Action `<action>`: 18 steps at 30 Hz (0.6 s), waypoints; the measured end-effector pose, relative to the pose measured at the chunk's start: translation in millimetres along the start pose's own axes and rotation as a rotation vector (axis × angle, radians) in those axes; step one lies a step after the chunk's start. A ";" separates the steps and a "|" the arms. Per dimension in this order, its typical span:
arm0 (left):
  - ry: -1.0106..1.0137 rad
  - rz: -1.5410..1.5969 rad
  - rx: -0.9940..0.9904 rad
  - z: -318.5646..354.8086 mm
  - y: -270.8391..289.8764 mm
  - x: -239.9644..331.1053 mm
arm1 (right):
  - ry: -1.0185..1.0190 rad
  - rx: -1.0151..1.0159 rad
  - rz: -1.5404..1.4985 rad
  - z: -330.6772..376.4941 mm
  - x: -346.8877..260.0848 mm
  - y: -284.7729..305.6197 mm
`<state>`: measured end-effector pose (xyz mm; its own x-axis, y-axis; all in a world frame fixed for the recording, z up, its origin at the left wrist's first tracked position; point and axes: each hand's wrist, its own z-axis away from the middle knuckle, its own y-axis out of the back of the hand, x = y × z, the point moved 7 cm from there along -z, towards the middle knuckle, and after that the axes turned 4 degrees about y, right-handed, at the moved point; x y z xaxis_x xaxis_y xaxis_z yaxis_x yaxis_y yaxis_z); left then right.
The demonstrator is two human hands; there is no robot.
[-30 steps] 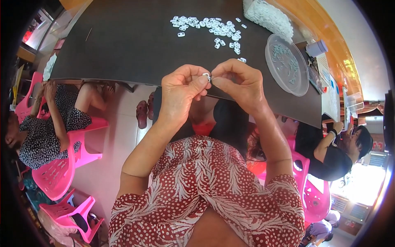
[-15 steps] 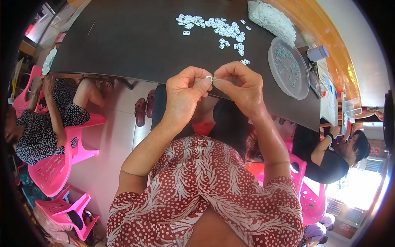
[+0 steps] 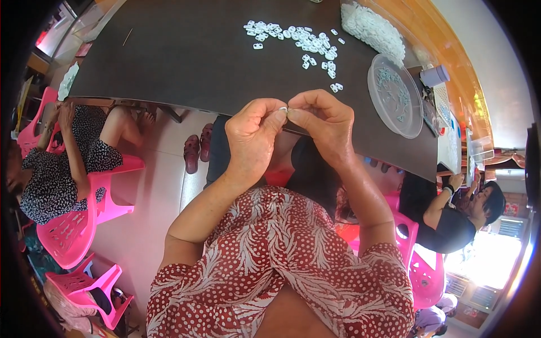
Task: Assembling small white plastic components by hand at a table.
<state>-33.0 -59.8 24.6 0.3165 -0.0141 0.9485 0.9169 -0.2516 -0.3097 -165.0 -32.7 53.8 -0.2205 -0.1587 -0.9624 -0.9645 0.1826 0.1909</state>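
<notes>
My left hand (image 3: 252, 135) and my right hand (image 3: 324, 121) meet fingertip to fingertip at the near edge of the dark table (image 3: 186, 56). Between them they pinch one small white plastic piece (image 3: 283, 109), mostly hidden by the fingers. Several more of these small white pieces (image 3: 298, 42) lie scattered on the table beyond my hands. A heap of white pieces (image 3: 373, 28) sits at the far right of the table.
A round clear plastic lid or dish (image 3: 394, 94) with small greenish bits rests right of my hands. One person sits on a pink chair (image 3: 84, 219) at the left, another in black (image 3: 451, 219) at the right. Sandals (image 3: 197, 149) lie under the table.
My hands stay together on the small piece, with only slight finger movement; the view has shifted a little.
</notes>
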 end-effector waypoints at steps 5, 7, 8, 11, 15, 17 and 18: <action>0.063 0.079 -0.040 -1.9 1.9 1.2 | 0.086 0.004 0.102 -0.5 -4.9 -4.7; 0.062 0.084 -0.042 -0.9 0.9 2.3 | 0.103 0.011 0.126 0.4 -8.6 -5.9; 0.055 0.073 -0.028 -1.5 1.8 0.6 | 0.116 0.016 0.158 -0.4 -6.8 -6.5; -0.028 -0.028 0.014 -3.0 3.8 -2.7 | 0.154 0.010 0.217 -2.3 -5.0 -8.8; -0.254 -0.301 0.042 0.2 3.2 5.5 | 0.166 0.002 0.255 -1.3 -5.0 -12.4; -0.333 -0.372 0.070 2.2 0.4 13.8 | 0.150 0.004 0.248 0.3 -1.8 -13.0; -0.411 -0.444 0.101 4.6 -1.3 20.0 | 0.132 0.005 0.240 0.4 0.7 -13.2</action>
<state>-26.7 -55.3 43.6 -0.0518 0.4503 0.8914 0.9948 -0.0548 0.0856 -152.4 -34.8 50.6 -0.4600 -0.2358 -0.8560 -0.8817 0.2350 0.4091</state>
